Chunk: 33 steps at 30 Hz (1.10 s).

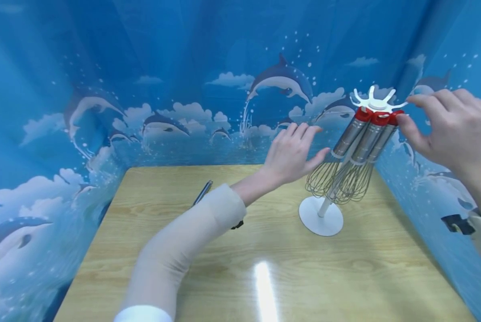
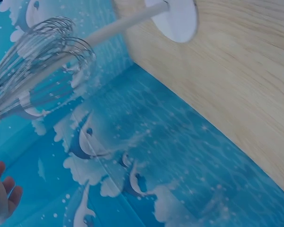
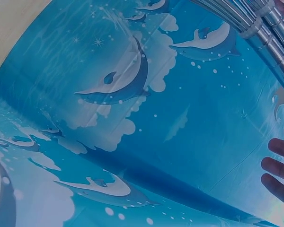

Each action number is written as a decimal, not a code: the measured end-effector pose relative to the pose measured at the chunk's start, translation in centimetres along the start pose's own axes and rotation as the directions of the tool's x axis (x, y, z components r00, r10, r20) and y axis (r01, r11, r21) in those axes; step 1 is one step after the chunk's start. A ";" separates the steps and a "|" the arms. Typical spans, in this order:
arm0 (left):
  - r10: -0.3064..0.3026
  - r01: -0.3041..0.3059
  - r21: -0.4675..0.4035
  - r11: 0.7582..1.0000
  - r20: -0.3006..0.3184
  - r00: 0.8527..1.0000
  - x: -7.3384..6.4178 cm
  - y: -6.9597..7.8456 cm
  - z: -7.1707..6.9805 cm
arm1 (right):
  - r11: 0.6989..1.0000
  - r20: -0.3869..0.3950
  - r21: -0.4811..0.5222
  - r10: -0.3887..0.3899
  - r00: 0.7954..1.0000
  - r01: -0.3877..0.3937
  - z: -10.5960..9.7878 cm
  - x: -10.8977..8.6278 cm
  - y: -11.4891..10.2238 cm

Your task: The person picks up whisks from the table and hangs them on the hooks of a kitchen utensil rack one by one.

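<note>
A white stand point(image 1: 321, 217) with a round base and a crown of curved hooks point(image 1: 376, 104) leans to the right in the head view. From its hooks hang whisks point(image 1: 372, 138) with steel handles, red ends and wire loops pointing down. My left hand point(image 1: 290, 152) is held to the left of the whisks, fingers extended and thumb pointing at their handles. At the hooks' right side is my right hand point(image 1: 457, 125), thumb tip close by the rightmost red end, fingers near a hook tip. Straight, parted fingers point(image 3: 277, 168) show in the right wrist view.
A wooden table point(image 1: 305, 277) lies below. A dark pen point(image 1: 202, 194) lies on it, partly hidden behind my left sleeve, with a small black object point(image 1: 237, 225) by the cuff. Blue dolphin-print curtains point(image 1: 176, 67) enclose the back and sides.
</note>
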<state>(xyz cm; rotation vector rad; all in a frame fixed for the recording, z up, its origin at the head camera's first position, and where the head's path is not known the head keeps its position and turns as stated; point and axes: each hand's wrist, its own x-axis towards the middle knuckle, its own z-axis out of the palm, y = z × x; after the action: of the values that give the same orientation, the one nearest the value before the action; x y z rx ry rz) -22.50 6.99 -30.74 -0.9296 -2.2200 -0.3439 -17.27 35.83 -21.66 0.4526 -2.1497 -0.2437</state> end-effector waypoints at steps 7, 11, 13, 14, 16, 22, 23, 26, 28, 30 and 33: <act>-0.024 0.022 0.037 0.999 0.071 0.997 -1.5 -2.4 -0.7 | 1.000 0.002 -0.005 -0.007 1.000 0.007 -0.1 0.1 0.1; -0.023 0.015 0.063 0.998 0.136 0.990 -2.2 -3.6 -1.1 | 1.000 0.007 0.008 -0.002 1.000 0.002 -0.1 0.2 0.0; -0.022 0.008 0.081 0.997 0.177 0.984 -2.6 -4.1 -1.2 | 1.000 0.019 0.012 0.006 1.000 -0.006 -0.2 0.2 0.0; -0.023 0.006 0.089 0.996 0.195 0.981 -2.8 -4.4 -1.3 | 1.000 0.026 0.012 0.008 1.000 -0.008 -0.2 0.2 0.0; -0.026 0.004 0.097 0.995 0.225 0.974 -3.2 -4.8 -1.4 | 1.000 0.032 0.015 0.013 0.999 -0.014 -0.2 0.1 -0.1; -0.017 -0.013 0.108 0.994 0.274 0.962 -4.3 -5.7 -1.7 | 1.000 0.017 0.018 0.010 1.000 -0.010 -0.1 0.2 0.0; -0.016 -0.016 0.111 0.994 0.279 0.960 -4.5 -5.8 -1.7 | 1.000 0.015 0.019 0.010 1.000 -0.010 -0.1 0.2 0.0; -0.013 -0.026 0.127 0.991 0.295 0.955 -5.1 -6.2 -1.6 | 1.000 0.013 0.018 0.008 1.000 -0.008 -0.1 0.2 0.0; -0.015 -0.029 0.139 0.990 0.303 0.953 -5.6 -6.5 -1.6 | 1.000 0.019 0.015 0.006 1.000 -0.006 -0.2 0.2 0.0; -0.018 -0.031 0.151 0.988 0.308 0.951 -6.0 -6.8 -1.6 | 1.000 0.027 0.011 0.005 1.000 -0.005 -0.3 0.2 -0.1; -0.023 -0.028 0.160 0.987 0.311 0.950 -6.7 -7.4 -1.6 | 1.000 0.048 0.003 0.011 0.999 -0.011 -0.4 0.1 -0.2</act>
<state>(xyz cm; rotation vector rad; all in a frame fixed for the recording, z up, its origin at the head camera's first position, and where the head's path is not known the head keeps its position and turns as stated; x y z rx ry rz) -23.58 -2.47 -34.05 -0.9501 -2.4887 -0.0108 -16.97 35.62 -21.37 0.4406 -2.1988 -0.2471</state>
